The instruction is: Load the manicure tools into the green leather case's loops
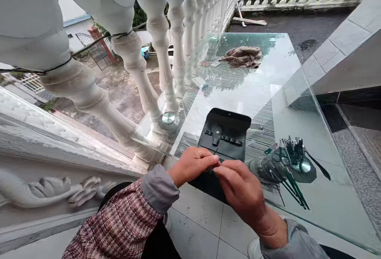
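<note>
Black case (228,152) lies unfolded on the glass table (330,199), its far flap raised and a row of loops with a small sheath (217,135) across its inside. Over the near part of the case, the left hand (195,164) pinches a thin tool (218,148), whose tip points up toward the loops. The right hand (242,187) meets it there with fingers curled in narrow; I cannot tell what, if anything, they grip. Just right of the case, a flat metal piece (257,127) shows beside the raised flap. Farther right of it sits a cluster of metal tools (293,152), with long slim tools (296,191) on its near side. Well beyond the case lies a crumpled cloth (242,56).
</note>
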A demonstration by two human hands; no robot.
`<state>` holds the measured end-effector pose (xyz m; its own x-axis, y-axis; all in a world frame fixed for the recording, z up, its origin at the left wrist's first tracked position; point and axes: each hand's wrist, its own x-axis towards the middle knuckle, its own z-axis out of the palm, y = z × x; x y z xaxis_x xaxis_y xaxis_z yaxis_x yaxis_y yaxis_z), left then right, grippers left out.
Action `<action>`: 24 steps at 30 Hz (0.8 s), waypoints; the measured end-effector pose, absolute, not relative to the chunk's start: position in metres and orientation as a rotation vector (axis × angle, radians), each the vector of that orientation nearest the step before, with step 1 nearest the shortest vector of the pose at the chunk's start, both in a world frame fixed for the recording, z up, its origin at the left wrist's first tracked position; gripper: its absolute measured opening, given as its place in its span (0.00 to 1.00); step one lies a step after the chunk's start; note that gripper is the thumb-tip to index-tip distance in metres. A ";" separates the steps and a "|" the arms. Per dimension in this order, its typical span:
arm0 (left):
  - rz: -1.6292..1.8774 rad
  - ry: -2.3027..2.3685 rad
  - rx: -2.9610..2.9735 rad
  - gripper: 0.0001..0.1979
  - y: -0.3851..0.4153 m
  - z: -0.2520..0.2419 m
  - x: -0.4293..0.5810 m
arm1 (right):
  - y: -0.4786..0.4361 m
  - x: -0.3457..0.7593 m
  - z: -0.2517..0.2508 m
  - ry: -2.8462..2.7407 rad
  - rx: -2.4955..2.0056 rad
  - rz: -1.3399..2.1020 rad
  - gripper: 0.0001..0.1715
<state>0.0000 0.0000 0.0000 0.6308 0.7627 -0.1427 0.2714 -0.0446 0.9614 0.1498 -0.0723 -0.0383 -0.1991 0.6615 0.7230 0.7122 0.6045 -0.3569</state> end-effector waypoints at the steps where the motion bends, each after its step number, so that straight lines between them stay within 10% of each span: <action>1: 0.504 0.866 1.600 0.18 -0.001 -0.001 0.002 | -0.073 0.149 -0.040 -1.958 -1.092 -0.121 0.12; 9: 0.442 0.801 1.497 0.22 -0.008 0.000 0.010 | -0.077 0.156 -0.035 -2.065 -1.053 -0.406 0.12; 24: 0.150 1.160 2.725 0.13 0.021 -0.016 -0.013 | -0.111 0.161 -0.055 -1.967 -0.883 0.101 0.18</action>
